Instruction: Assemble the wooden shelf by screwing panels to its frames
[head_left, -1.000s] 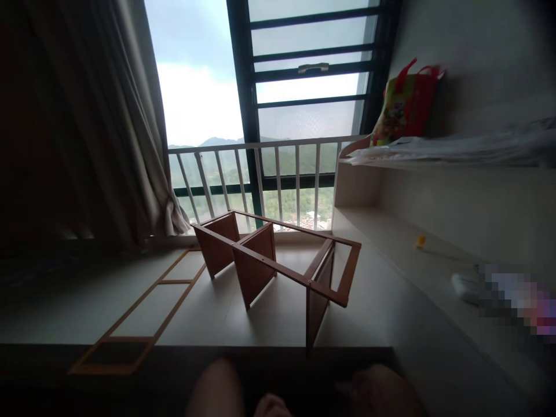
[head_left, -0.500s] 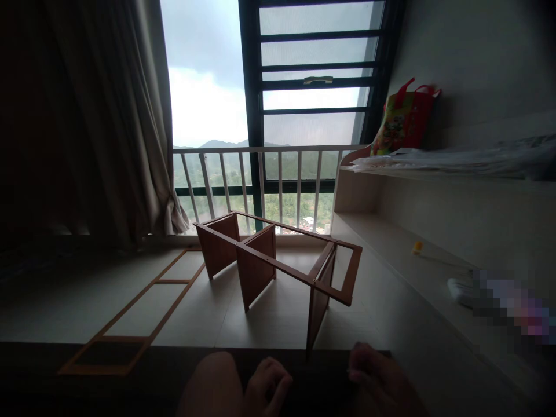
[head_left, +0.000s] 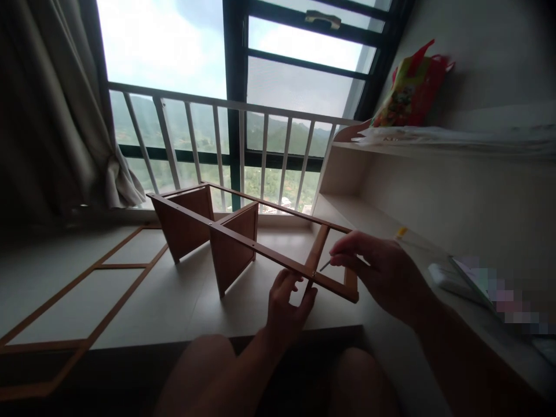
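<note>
A brown wooden shelf frame (head_left: pixel 278 256) lies on its side, with panels (head_left: pixel 233 246) standing down from its rails to the pale floor. My left hand (head_left: pixel 289 298) is closed around the frame's right-hand panel, just under the front rail, thumb on the right and fingers on the left. My right hand (head_left: pixel 369 258) pinches a short, thin metal rod that looks like a hex key (head_left: pixel 325 266). Its tip points down-left, close to a bolt (head_left: pixel 313 274) in the front rail; whether they touch I cannot tell.
A second, flat ladder-like wooden frame (head_left: pixel 119 266) lies on the floor at left. A pale shelf unit (head_left: pixel 343 174) on the right bears a red and green bag (head_left: pixel 410 87) and plastic sheeting (head_left: pixel 456 134). Behind stand a white railing (head_left: pixel 174 95) and a curtain (head_left: pixel 65 104).
Both hands have risen from near my knees to the shelf frame's right end. The left has taken hold of the panel; the rod now shows in the right. The view has shifted closer.
</note>
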Demonstrator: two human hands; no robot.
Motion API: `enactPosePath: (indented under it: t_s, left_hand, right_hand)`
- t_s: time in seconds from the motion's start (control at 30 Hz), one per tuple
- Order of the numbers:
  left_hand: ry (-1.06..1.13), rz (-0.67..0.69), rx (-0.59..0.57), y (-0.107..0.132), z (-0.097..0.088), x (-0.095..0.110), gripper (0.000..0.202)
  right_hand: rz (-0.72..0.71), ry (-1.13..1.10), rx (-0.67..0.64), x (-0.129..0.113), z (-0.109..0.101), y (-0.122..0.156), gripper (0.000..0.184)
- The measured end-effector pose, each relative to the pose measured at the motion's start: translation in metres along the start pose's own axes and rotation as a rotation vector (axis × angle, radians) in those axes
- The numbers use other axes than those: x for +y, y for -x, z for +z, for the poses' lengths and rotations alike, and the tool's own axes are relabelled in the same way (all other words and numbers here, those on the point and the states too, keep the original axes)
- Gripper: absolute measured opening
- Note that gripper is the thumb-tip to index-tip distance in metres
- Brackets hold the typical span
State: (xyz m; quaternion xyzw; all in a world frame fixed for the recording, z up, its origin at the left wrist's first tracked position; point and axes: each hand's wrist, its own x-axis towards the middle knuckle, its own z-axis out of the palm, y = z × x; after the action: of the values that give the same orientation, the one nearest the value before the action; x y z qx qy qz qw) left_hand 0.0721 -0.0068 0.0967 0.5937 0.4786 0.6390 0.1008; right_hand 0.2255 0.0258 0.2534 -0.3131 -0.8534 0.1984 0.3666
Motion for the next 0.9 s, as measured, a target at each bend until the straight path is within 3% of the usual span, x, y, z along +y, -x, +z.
enactPosePath:
  t_s: [0.27,0.5,0.7,0.9]
  left_hand:
    - [0.163,-0.069,-0.06,-0.002,0.003,-0.001,0.016]
    - [0.283,-0.065,-0.066,-0.003,0.009,-0.02,0.018]
    - [0.51,-0.075,-0.193,-0.015,0.009,-0.03,0.035]
    - [0.651,-0.113,-0.249,-0.027,0.009,-0.031,0.031]
  right_hand:
    - [0.033,0.089,-0.098,0.009,0.008,-0.013,0.012]
    - [0.012,0.134,-0.122,0.013,0.009,-0.017,0.012]
    - [-0.024,0.184,-0.206,0.01,0.005,-0.024,0.011]
    - [-0.036,0.192,-0.326,0.008,0.002,-0.031,0.016]
